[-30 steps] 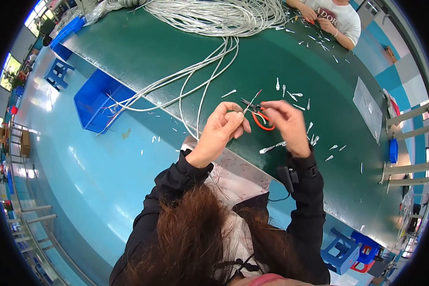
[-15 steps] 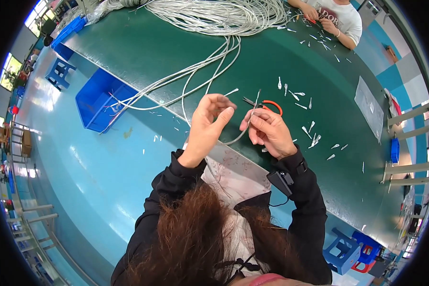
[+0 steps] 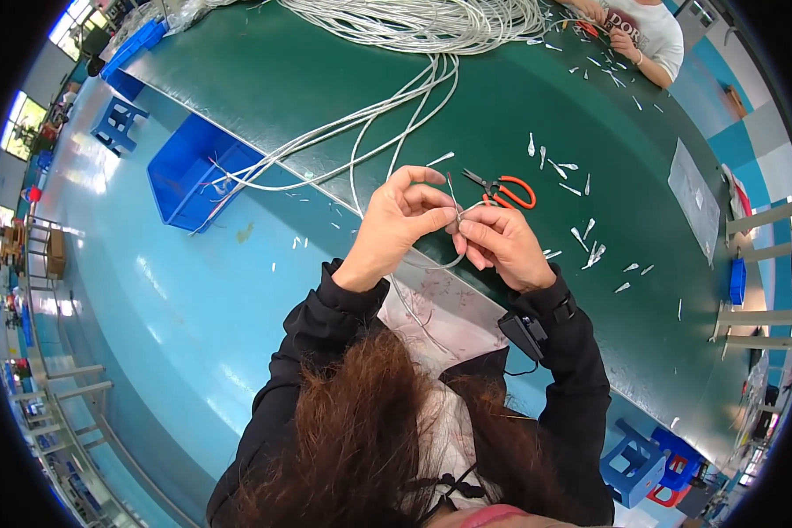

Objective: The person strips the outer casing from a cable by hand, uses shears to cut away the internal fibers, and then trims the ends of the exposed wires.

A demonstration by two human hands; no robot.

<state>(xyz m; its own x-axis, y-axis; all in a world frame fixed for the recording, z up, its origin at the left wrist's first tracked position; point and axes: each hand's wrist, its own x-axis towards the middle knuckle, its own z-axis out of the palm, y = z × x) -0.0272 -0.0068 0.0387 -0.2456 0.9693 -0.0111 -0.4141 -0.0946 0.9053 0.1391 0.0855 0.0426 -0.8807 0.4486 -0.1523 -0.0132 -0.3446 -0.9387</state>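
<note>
Between my two hands is the stripped end of a grey cable [image 3: 450,262], its thin wires showing above the fingertips. My left hand [image 3: 402,220] pinches the wires between thumb and forefinger. My right hand [image 3: 499,238] grips the cable right beside it, thumb against fingers, so the fingertips of both hands nearly meet. Just beyond the right hand, a pair of cutters [image 3: 512,191] with orange handles lies on the green table [image 3: 326,84]. The cable bends down below the hands, near the table's edge.
A large coil of white cable [image 3: 431,26] lies at the far side, its loose ends hanging into a blue bin [image 3: 172,180] on the left. White scraps [image 3: 581,238] are scattered to the right, with a clear plastic bag [image 3: 693,201] beyond. A co-worker's hand [image 3: 623,44] is at far right.
My left hand, apart from the cable before, has come over to the right and now pinches the wires beside my right hand. The view has shifted slightly.
</note>
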